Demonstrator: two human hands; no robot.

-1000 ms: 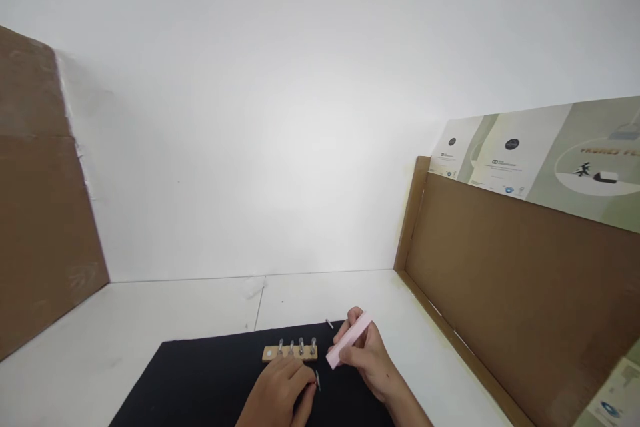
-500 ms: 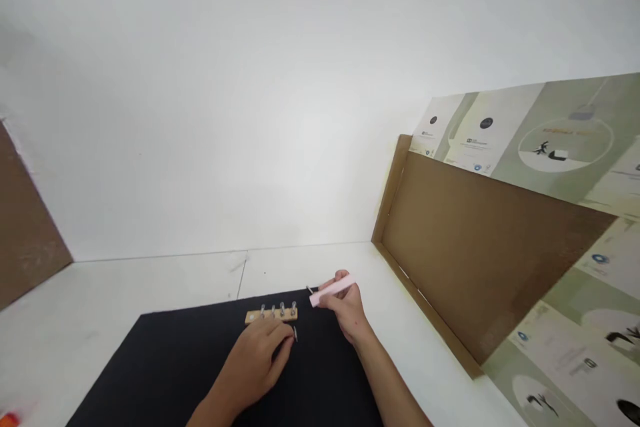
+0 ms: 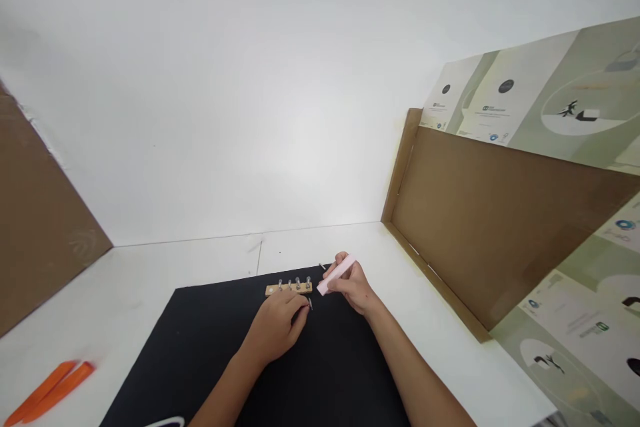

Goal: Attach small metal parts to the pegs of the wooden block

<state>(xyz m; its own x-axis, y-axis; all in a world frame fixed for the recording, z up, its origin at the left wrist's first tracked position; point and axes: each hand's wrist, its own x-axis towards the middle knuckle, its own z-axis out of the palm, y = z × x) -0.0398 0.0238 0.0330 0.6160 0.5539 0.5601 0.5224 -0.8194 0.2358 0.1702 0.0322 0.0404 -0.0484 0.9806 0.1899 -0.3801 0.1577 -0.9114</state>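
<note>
While both hands work near the far edge of a black mat [image 3: 210, 373] on the white surface [image 3: 200, 260], the step in hand looks like fitting small parts to a wooden strip [image 3: 289, 289] carrying four upright bolts [image 3: 299, 283]. The right hand [image 3: 351, 284] grips a pink bar [image 3: 337, 275] between thumb and fingers; the left hand [image 3: 276, 327] curls narrow just beside a small dark pin [image 3: 311, 304], hold unclear. The next move appears to call for a sure pinch on that pin.

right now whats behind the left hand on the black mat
A wooden strip with upright metal bolts stands there; the left hand hides part of its near edge.
</note>
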